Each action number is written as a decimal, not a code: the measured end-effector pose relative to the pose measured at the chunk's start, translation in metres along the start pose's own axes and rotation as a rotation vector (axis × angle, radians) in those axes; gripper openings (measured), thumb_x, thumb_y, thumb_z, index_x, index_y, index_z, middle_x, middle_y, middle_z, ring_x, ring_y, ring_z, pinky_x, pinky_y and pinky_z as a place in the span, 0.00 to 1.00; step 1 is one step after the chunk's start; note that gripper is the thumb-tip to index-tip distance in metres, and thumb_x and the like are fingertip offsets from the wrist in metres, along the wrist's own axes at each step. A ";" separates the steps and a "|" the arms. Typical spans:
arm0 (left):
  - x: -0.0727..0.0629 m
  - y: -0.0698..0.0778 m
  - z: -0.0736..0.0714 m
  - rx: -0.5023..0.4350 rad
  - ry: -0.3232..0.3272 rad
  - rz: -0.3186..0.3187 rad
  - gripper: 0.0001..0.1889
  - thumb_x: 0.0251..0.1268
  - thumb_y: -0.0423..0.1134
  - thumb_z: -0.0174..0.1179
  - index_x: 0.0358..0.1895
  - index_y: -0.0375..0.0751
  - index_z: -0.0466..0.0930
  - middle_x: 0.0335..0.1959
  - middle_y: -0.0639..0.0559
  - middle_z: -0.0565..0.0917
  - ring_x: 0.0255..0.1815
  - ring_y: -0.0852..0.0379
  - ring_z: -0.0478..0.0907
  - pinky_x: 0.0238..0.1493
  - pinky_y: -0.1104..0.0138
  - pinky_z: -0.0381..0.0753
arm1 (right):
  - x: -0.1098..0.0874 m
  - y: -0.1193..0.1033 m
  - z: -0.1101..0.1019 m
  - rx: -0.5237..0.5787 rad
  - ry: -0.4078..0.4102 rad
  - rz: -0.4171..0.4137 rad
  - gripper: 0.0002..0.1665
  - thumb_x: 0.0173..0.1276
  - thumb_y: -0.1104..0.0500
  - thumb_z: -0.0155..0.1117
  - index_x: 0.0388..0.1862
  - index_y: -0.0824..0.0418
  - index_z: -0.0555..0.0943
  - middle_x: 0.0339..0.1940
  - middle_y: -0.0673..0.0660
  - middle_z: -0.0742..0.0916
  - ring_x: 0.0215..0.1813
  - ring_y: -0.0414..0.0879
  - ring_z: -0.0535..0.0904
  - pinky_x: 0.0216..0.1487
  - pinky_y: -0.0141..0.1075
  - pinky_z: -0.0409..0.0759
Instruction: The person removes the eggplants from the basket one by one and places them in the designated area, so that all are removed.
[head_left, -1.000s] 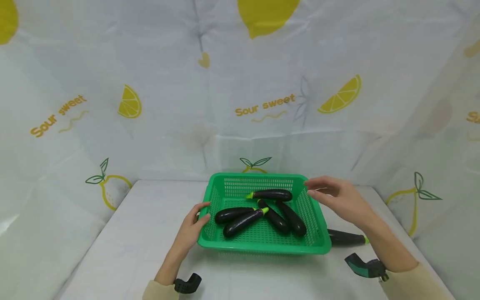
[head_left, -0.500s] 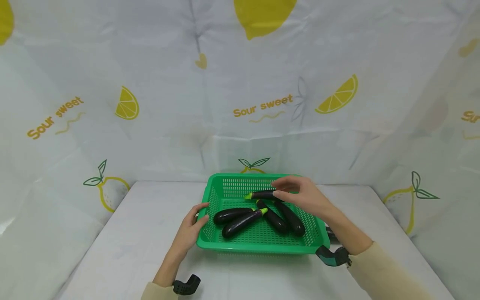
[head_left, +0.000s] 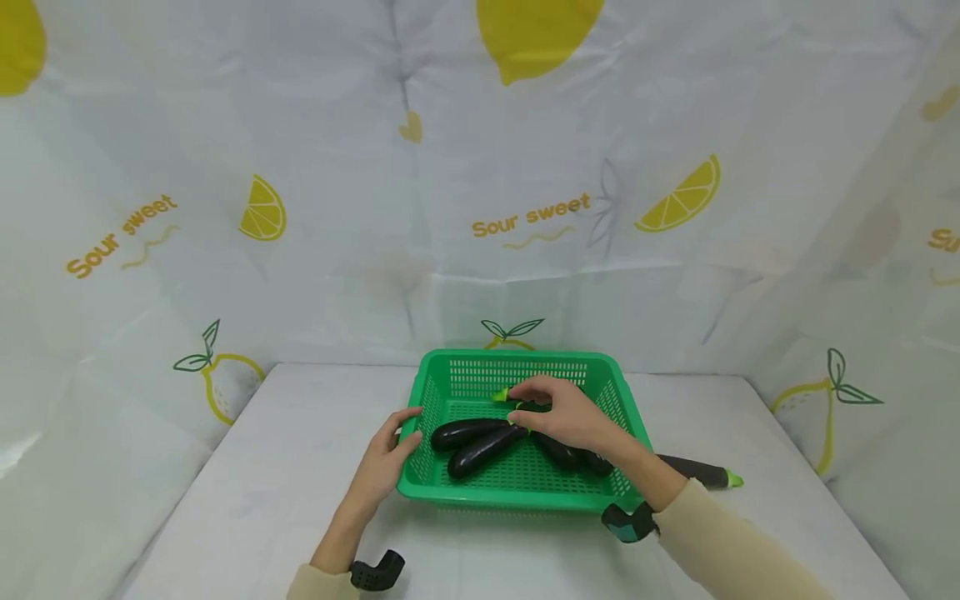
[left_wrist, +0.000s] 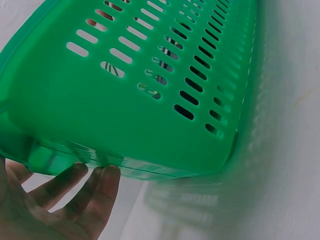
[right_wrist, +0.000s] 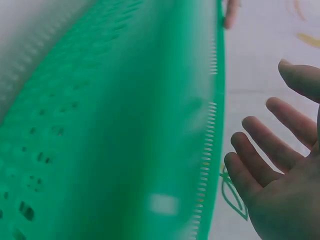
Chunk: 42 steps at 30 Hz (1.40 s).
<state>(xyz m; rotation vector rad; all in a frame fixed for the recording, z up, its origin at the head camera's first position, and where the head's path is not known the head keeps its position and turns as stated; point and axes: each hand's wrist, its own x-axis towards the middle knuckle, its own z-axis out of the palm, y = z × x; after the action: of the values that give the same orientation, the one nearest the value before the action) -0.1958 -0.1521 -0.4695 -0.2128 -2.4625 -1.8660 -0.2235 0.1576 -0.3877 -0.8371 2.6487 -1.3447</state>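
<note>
L hand [head_left: 383, 460] loosely spread w/ fingertips touching green basket [head_left: 510, 497]. R hand [head_left: 568, 417] wide, above eggplants [head_left: 483, 454] inside.

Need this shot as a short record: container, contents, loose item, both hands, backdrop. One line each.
container: green basket
contents: five eggplants visible, some partly hidden by the right hand
loose item: another eggplant on the table, right of the basket
left hand: touches the basket's left side
right hand: over the basket, fingertips near eggplant stems; contact unclear
backdrop: white sheet, lemon prints
</note>
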 end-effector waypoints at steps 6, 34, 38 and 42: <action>0.000 -0.001 0.001 -0.002 0.004 -0.009 0.22 0.80 0.41 0.55 0.72 0.46 0.71 0.75 0.40 0.66 0.68 0.39 0.72 0.61 0.46 0.74 | 0.005 0.008 0.017 -0.048 -0.066 0.021 0.24 0.72 0.47 0.69 0.61 0.58 0.82 0.62 0.57 0.82 0.61 0.57 0.78 0.62 0.56 0.75; 0.000 -0.001 0.001 0.000 -0.002 0.024 0.22 0.79 0.40 0.55 0.72 0.45 0.71 0.74 0.39 0.68 0.67 0.38 0.73 0.60 0.47 0.75 | 0.021 0.023 0.053 -0.227 -0.279 0.044 0.26 0.68 0.52 0.73 0.58 0.67 0.82 0.54 0.61 0.85 0.58 0.60 0.78 0.58 0.55 0.76; 0.000 -0.001 0.001 -0.001 -0.001 0.021 0.22 0.80 0.41 0.55 0.72 0.46 0.71 0.74 0.40 0.68 0.67 0.39 0.73 0.60 0.48 0.75 | 0.021 0.023 0.049 -0.239 -0.340 0.035 0.26 0.65 0.53 0.75 0.58 0.66 0.83 0.54 0.60 0.85 0.58 0.59 0.79 0.57 0.54 0.77; 0.000 -0.001 0.000 -0.006 0.002 0.017 0.22 0.80 0.41 0.55 0.72 0.47 0.71 0.75 0.41 0.67 0.67 0.39 0.73 0.61 0.47 0.74 | 0.021 0.024 0.049 -0.295 -0.348 0.004 0.25 0.62 0.56 0.78 0.56 0.64 0.84 0.52 0.57 0.86 0.56 0.56 0.79 0.55 0.53 0.78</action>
<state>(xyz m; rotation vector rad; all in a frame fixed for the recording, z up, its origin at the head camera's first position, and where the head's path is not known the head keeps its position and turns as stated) -0.1965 -0.1529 -0.4706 -0.2312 -2.4465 -1.8660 -0.2384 0.1231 -0.4324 -0.9891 2.5913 -0.7299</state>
